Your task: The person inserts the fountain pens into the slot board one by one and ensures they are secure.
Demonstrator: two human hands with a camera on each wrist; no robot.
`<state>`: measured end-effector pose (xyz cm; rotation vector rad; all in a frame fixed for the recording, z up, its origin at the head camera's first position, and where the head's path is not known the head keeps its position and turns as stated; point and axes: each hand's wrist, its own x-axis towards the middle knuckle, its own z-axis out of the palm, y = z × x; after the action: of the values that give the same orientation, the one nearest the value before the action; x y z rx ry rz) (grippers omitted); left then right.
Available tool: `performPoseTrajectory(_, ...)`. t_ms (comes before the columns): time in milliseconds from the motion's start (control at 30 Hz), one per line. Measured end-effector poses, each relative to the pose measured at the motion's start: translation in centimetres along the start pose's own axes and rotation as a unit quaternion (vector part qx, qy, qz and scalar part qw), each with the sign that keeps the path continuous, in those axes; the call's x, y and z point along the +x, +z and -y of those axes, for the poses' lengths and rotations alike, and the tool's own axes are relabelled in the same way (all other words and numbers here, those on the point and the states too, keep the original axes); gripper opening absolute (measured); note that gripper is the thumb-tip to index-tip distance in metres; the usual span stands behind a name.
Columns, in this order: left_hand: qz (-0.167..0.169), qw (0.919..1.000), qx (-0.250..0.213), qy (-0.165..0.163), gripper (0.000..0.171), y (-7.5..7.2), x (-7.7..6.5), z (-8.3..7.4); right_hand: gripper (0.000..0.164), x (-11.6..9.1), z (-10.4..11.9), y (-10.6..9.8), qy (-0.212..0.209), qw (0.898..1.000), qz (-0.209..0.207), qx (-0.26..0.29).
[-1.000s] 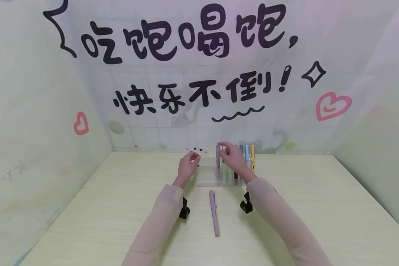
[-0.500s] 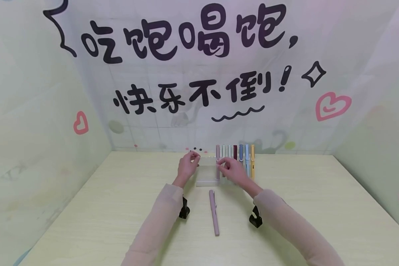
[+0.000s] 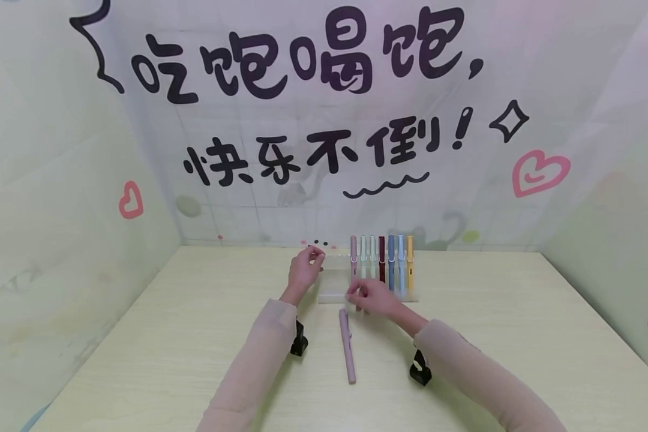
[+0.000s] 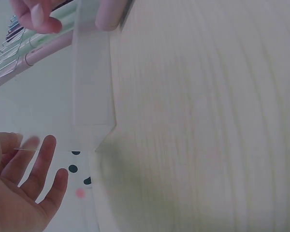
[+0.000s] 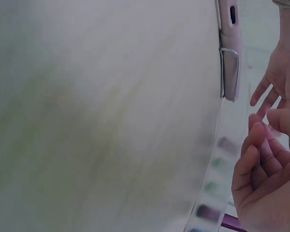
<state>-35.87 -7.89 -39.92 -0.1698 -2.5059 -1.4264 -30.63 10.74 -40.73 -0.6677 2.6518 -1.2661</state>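
A clear pen stand (image 3: 336,279) is at the back of the table, with several capped pens (image 3: 391,264) upright in its right part. My left hand (image 3: 305,271) pinches the stand's left edge between thumb and forefinger, the other fingers spread in the left wrist view. A mauve pen (image 3: 348,348) lies on the table in front of the stand, clip end toward it. Just above that end hovers my right hand (image 3: 375,297), fingers loosely curled and holding nothing. In the right wrist view the pen's clip (image 5: 230,72) is apart from the right fingertips (image 5: 257,133).
The pale wood-grain table (image 3: 194,360) meets a printed cloth wall (image 3: 259,222) close behind the stand. Cloth walls also border the left and right sides. A black camera mount is worn under each wrist.
My right hand has come down from the top of the mauve pen in the stand, toward the lying pen. The left hand stays at the stand's edge.
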Motion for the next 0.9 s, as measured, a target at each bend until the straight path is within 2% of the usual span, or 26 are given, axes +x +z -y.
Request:
performPoseTrajectory(200,-0.003,1.0000,0.008,0.004,0.016,0.0,-0.1,0.1,0.015,-0.3,0.4,0.9,0.000,0.999,0.045,-0.025)
performPoseTrajectory(233,0.001,0.9997,0.017,-0.015,0.015,-0.1,-0.1,-0.3,0.015,-0.3,0.4,1.1,0.002,0.998,0.051,-0.027)
performPoseTrajectory(267,0.001,0.9996,0.020,-0.017,0.015,-0.1,-0.2,-0.4,0.016,-0.3,0.4,1.2,0.006,0.998,0.057,-0.030)
performPoseTrajectory(400,-0.005,0.9995,0.028,-0.010,0.015,0.0,-0.1,-0.4,0.017,-0.4,0.4,1.6,0.011,0.997,0.071,-0.041)
performPoseTrajectory(633,-0.008,0.9994,0.032,-0.009,0.015,-0.1,-0.1,-0.4,0.020,-0.6,0.6,1.9,0.019,0.994,0.077,-0.077)
performPoseTrajectory(900,-0.010,0.9996,0.027,-0.007,0.014,-0.1,-0.1,-0.5,0.020,-0.8,0.8,1.9,0.009,0.993,0.076,-0.086)
